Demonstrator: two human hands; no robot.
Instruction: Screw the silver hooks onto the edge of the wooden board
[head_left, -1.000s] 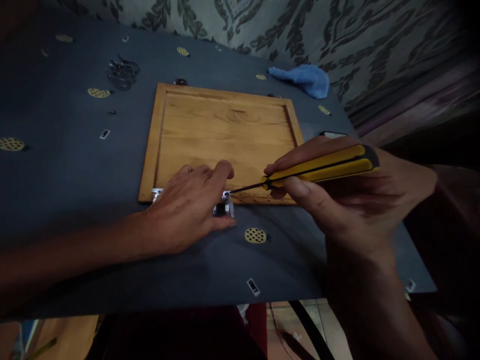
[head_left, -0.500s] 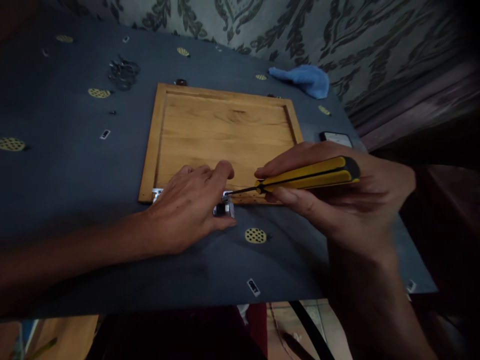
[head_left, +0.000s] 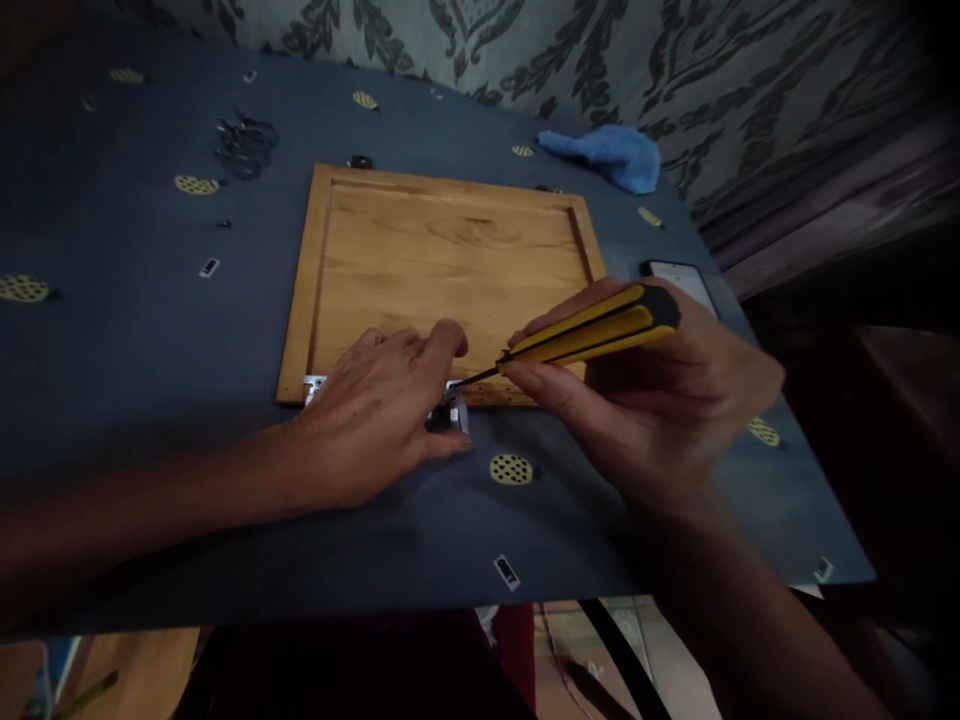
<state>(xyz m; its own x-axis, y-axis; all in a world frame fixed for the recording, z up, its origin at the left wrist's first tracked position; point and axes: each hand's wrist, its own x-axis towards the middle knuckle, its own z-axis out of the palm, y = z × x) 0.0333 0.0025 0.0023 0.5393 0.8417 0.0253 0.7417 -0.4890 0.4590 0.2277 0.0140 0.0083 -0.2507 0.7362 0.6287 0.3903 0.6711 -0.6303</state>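
Observation:
A framed wooden panel (head_left: pixel 450 265) lies flat on the blue-grey tabletop. On its near edge sits a silver metal hinge (head_left: pixel 455 410), partly covered by my left hand (head_left: pixel 375 425). That hand is closed about the hinge, thumb at its near side and forefinger bent above the panel. My right hand (head_left: pixel 645 430) grips a yellow-and-black screwdriver (head_left: pixel 592 330) by the handle. The shaft slants down to the left, its tip on the hinge plate beside my left forefinger; any screw head there is too small to make out. Another metal plate (head_left: pixel 312 386) shows past my left knuckles.
A blue cloth (head_left: pixel 611 155) rests at the back right, and a phone (head_left: pixel 682 280) lies right of the panel. Back left are a cluster of metal pieces (head_left: pixel 246 145) and a small screw (head_left: pixel 224 224). Dark fittings (head_left: pixel 361 161) stick out behind the panel. A patterned wall covering (head_left: pixel 480 45) borders the table.
My right hand has shifted left and the screwdriver handle has turned and swung with it, now a little steeper. The tip stays on the hinge. My left hand and the panel hold still.

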